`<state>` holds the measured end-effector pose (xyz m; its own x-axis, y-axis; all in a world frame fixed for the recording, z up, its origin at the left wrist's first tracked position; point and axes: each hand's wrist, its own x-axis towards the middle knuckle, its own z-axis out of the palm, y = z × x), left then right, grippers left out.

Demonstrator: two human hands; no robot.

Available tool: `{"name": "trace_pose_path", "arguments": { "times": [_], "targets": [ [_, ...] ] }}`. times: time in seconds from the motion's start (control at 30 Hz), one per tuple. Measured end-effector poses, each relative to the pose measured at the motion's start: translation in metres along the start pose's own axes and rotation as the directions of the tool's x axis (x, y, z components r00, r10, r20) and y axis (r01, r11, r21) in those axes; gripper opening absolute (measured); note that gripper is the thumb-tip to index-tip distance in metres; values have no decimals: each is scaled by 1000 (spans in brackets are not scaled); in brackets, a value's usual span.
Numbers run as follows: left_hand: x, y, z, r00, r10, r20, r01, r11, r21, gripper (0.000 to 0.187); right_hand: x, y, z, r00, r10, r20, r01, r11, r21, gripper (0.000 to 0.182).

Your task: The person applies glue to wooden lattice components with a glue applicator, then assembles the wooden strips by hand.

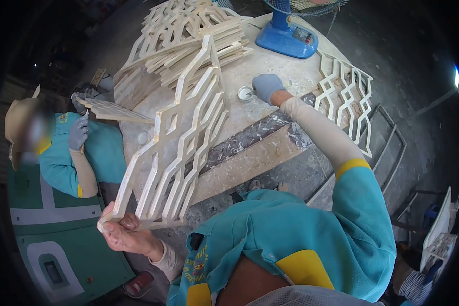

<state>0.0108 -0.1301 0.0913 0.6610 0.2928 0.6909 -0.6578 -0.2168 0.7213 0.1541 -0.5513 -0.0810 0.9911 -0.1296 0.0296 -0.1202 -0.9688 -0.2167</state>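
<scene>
My bare left hand point(127, 235) grips a pale lattice panel point(174, 142) at its lower corner, fingers wrapped around the frame. The panel is tilted up, its far end leaning over the worktable point(242, 120). White filler-like smears show along its edges. My right hand point(268, 87), in a grey glove, is closed beside a small round cup point(245, 94) with white stuff in it. Whatever that hand holds is hidden by the glove, though a thin tip seems to reach into the cup.
Stacked lattice panels point(201, 48) lie at the table's back left. A blue fan base point(286, 40) stands at the back, another lattice panel point(345, 97) at the right edge. On the left, a co-worker point(94, 148) in grey gloves handles a panel point(116, 110). Metal frames point(390, 148) stand at right.
</scene>
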Motion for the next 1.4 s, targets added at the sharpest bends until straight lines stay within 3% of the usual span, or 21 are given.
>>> {"name": "trace_pose_path", "arguments": {
  "times": [0.07, 0.4, 0.47, 0.5, 0.53, 0.57, 0.6, 0.67, 0.77, 0.8, 0.87, 0.97, 1.07, 1.4],
  "targets": [
    [-7, -11, 1, 999, -12, -40, 11, 1000, -22, 47, 13, -4, 6, 981, -192, -8, 187, 964, -188, 15],
    [-29, -47, -15, 993, -20, -120, 21, 1000, 7, 50, 30, -14, 17, 960, -253, 122, 277, 929, -246, 14],
    [-34, -52, -15, 991, -27, -133, 28, 1000, 8, 52, 32, -1, 21, 981, -169, 98, 176, 982, -68, 18],
    [-36, -55, -15, 989, -29, -144, 30, 1000, 5, 53, 31, 6, 19, 979, -174, 102, 181, 981, -69, 18],
    [-38, -58, -15, 988, -33, -148, 35, 999, 11, 53, 28, 14, 16, 982, -118, 146, 97, 985, 144, 20],
    [-40, -61, -14, 985, -34, -167, 35, 999, 1, 51, 24, 20, 15, 977, -73, 201, 0, 940, 342, 22],
    [-43, -65, -13, 982, -36, -187, 35, 999, -9, 50, 21, 27, 18, 975, -82, 207, 7, 940, 340, 22],
    [-48, -76, -14, 975, -56, -216, 58, 998, 0, 47, 14, 33, 29, 954, -48, 296, -148, 783, 604, 24],
    [-51, -86, -16, 960, -11, -279, 38, 995, 90, 37, -28, 14, 35, 971, -101, 218, -91, 686, 722, 25],
    [-50, -83, -15, 961, -46, -273, 74, 993, 94, 35, -43, 3, 40, 966, -116, 230, -90, 683, 725, 25],
    [-49, -80, -15, 960, -82, -268, 112, 989, 98, 30, -73, -23, 47, 984, -172, 53, 79, 679, 730, 26],
    [-50, -76, -12, 955, -86, -286, 127, 984, 128, 27, -108, -60, 52, 987, -157, 34, 96, 742, 664, 27],
    [-50, -76, -17, 971, -18, -240, 66, 979, 192, 27, -118, -74, 83, 987, -62, -147, 142, 760, 635, 29],
    [-54, -73, -16, 971, -31, -237, 77, 979, 187, 28, -105, -112, 82, 997, 31, -73, 8, 877, 480, 37]
  ]
}}
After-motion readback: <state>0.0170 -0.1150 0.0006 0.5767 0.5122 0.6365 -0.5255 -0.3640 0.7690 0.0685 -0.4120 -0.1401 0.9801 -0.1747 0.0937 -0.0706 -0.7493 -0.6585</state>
